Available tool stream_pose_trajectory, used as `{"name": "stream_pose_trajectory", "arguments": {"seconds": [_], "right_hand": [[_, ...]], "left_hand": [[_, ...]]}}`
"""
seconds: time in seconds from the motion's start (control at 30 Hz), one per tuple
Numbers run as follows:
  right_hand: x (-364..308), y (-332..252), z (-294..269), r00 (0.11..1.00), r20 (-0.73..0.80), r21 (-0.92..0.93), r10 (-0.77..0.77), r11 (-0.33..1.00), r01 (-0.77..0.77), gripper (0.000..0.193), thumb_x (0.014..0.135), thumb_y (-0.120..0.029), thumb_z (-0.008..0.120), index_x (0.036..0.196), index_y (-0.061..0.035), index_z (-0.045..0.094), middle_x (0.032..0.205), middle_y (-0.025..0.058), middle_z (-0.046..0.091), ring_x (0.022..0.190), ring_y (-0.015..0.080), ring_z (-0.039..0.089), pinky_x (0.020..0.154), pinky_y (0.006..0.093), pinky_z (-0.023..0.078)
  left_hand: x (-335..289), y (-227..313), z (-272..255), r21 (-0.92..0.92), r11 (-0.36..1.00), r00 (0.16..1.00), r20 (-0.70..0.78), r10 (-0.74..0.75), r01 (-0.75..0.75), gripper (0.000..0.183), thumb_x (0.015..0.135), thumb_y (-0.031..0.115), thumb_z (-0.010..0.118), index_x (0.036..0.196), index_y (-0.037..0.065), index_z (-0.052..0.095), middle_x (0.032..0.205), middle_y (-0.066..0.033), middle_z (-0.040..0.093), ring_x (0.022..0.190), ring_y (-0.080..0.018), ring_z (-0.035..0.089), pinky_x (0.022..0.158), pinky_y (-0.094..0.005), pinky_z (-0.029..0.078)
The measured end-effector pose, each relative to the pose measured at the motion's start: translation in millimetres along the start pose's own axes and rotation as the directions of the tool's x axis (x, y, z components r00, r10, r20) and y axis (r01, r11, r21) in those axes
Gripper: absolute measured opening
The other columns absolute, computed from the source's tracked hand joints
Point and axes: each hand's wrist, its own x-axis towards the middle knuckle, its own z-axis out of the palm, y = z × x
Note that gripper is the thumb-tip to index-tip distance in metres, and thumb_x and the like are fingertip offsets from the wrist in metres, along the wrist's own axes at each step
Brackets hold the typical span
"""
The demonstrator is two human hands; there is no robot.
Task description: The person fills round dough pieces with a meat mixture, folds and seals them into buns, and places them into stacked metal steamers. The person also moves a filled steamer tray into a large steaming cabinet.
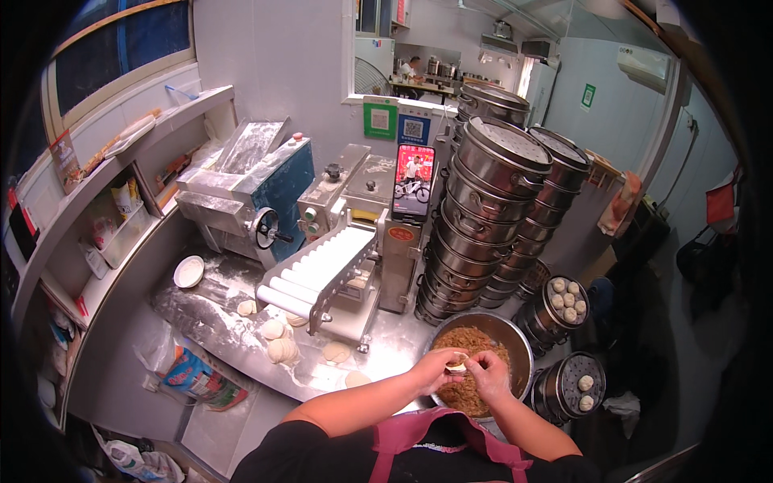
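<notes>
Over a large metal bowl (525,354) of brown minced filling (475,332), both hands work on one small filled bun (456,367). My left hand (435,371) cups it from the left, fingers curled beneath and around it. My right hand (489,375) pinches the dough edge from the right. A little filling shows in the bun's opening; the fingers hide the rest. Flat round dough wrappers (281,350) lie in a pile on the floured steel table (386,366), left of the bowl. Several finished buns (568,299) sit on a steamer at the right.
A roller conveyor (322,270) and a dough machine (270,193) with a hand wheel stand beyond the wrappers. Tall stacks of metal steamers (479,217) rise behind the bowl. A phone (413,183) is propped upright. Another steamer (573,386) holds two buns. A white bowl (189,272) lies left.
</notes>
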Motion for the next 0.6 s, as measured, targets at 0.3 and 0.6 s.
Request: {"name": "stream_pose_trajectory", "arguments": {"seconds": [0.3,0.6], "right_hand": [[-9,-2,11,1.0,0.026,0.096,-0.007,0.995,0.004,0.013,0.08,-0.01,0.07,0.083,-0.0012,0.061,0.081,0.01,0.062,0.074,0.0221,0.061,0.068,0.0328,0.049],[-10,-1,5,0.984,0.029,-0.117,-0.174,0.977,0.176,0.017,0.081,-0.016,0.072,0.085,-0.0018,0.064,0.081,0.0097,0.065,0.075,0.0212,0.063,0.069,0.0317,0.049]], "left_hand": [[-6,-5,5,-0.041,0.999,0.999,-0.028,0.024,-0.026,0.035,0.089,0.001,0.052,0.122,-0.007,0.052,0.116,-0.0165,0.058,0.106,-0.0256,0.059,0.091,-0.0411,0.051],[6,-9,-4,0.051,0.998,1.0,-0.003,0.022,-0.022,0.031,0.088,0.005,0.05,0.115,-0.007,0.06,0.109,-0.0159,0.062,0.101,-0.0228,0.062,0.087,-0.0365,0.053]]}}
